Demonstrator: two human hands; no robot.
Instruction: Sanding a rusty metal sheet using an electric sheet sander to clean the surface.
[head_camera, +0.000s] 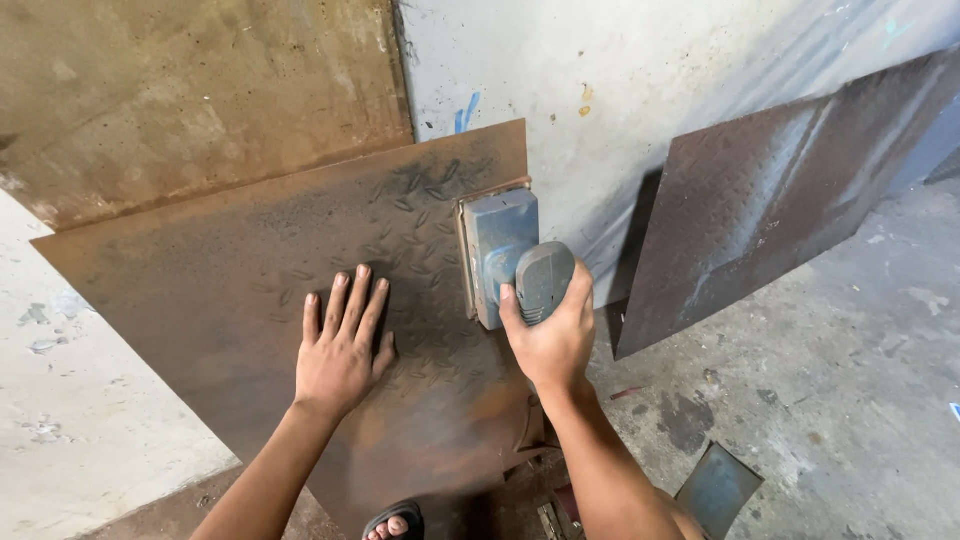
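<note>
Right hand (553, 340) w/ grip wrapped round blue sander (505, 255) handle, on rusty tread plate (250, 270). Left hand (340, 350) flat, fingers spread, pressing plate.

leaning plate (760, 200) right, bare floor (850, 380) beyond

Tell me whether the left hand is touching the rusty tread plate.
Touching. The head view shows the left hand pressed flat, palm and spread fingers lying on the rusty tread plate with no gap, while the right hand grips the blue sander.
</note>
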